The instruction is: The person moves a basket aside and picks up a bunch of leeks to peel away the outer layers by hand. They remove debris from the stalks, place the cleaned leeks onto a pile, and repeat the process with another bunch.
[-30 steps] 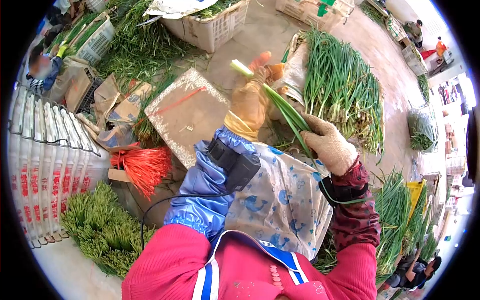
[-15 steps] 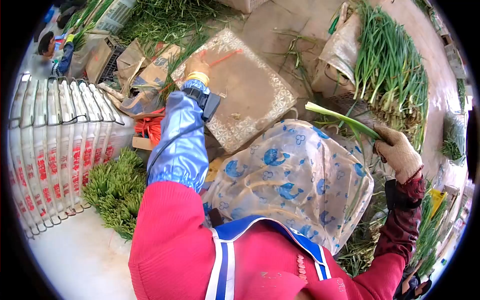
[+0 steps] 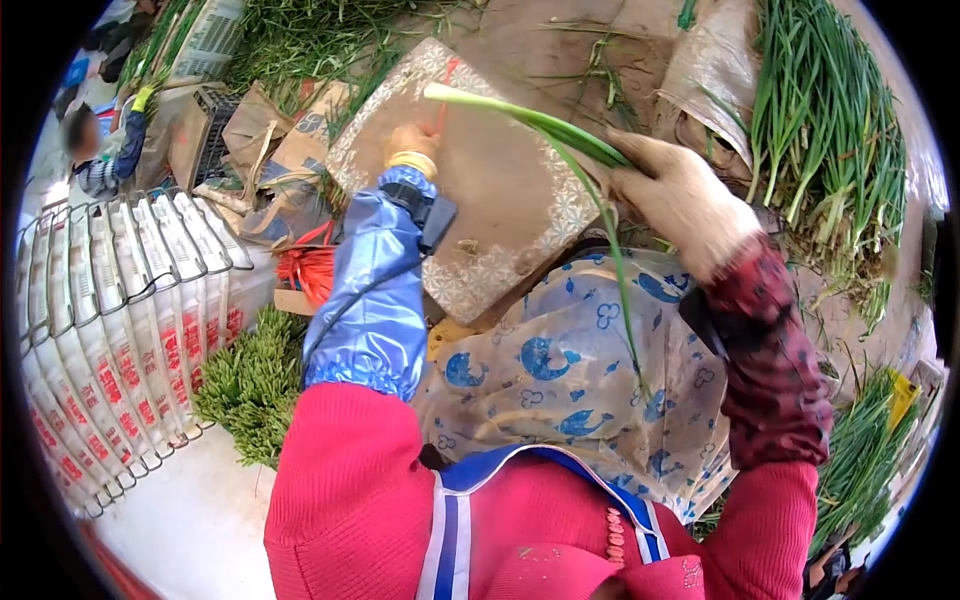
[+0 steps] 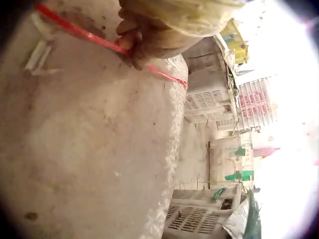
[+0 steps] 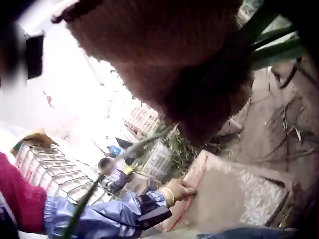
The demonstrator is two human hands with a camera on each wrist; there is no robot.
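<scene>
My left hand (image 3: pixel 412 143), in a yellowish glove under a shiny blue sleeve, is at the left part of a flat board with a white floral border (image 3: pixel 500 220). Its curled fingers pinch a thin red tie strip (image 4: pixel 84 33) lying across the board, as the left wrist view shows. My right hand (image 3: pixel 695 195), in a beige knitted glove, grips a few green onions (image 3: pixel 560 135) over the board's right side. Their white end points left, and one long leaf droops toward my lap. In the right wrist view the dark glove (image 5: pixel 164 55) hides most of the grip.
A bundle of green onions (image 3: pixel 825 130) lies at the right beside a whitish sack (image 3: pixel 708 80). Red strips (image 3: pixel 305 272) sit in a box at the left, near cut green stalks (image 3: pixel 255 385) and stacked white crates (image 3: pixel 130 300). Plastic with blue whales (image 3: pixel 560 350) covers my lap.
My left hand let go of the stalk and went down to the red strip on the board, which has shifted. My right hand swung right with the green onions, then back left over the board.
</scene>
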